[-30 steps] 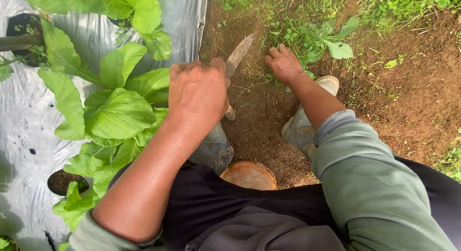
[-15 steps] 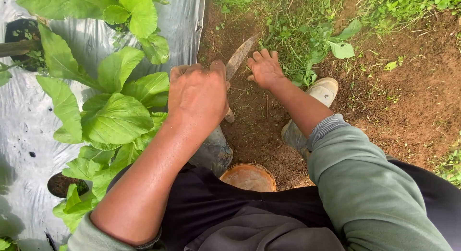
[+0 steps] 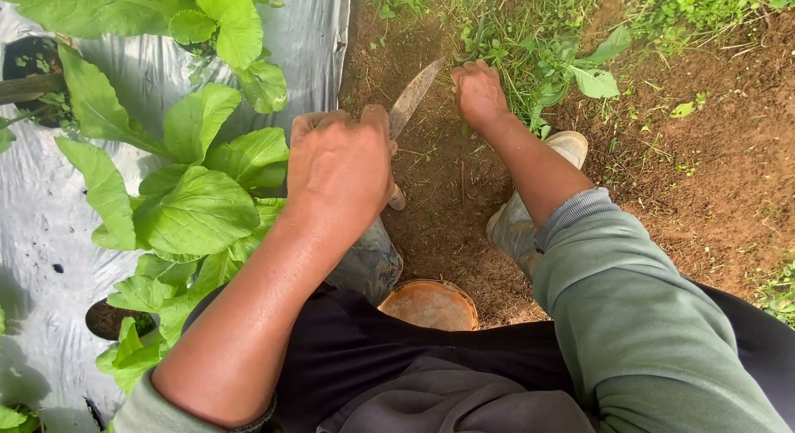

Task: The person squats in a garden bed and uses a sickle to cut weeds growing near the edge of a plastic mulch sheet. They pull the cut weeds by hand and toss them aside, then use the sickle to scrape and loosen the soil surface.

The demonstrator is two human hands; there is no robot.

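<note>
Single head camera, looking steeply down, close over hands.

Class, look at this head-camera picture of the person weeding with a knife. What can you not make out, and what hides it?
Head view only:
- Knife handle: mostly covered by the left hand.
- Right hand fingertips: buried in the weeds, so its grip is unclear.
- Orange round container: its near edge is hidden by dark clothing.
- Left boot: mostly under the forearm.

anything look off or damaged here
Nothing spilled or broken. The knife in the left hand has a worn, rusty-looking blade, pointing toward the right hand, which grips the weeds close by. The leafy plants on the plastic sheet look intact.
</note>
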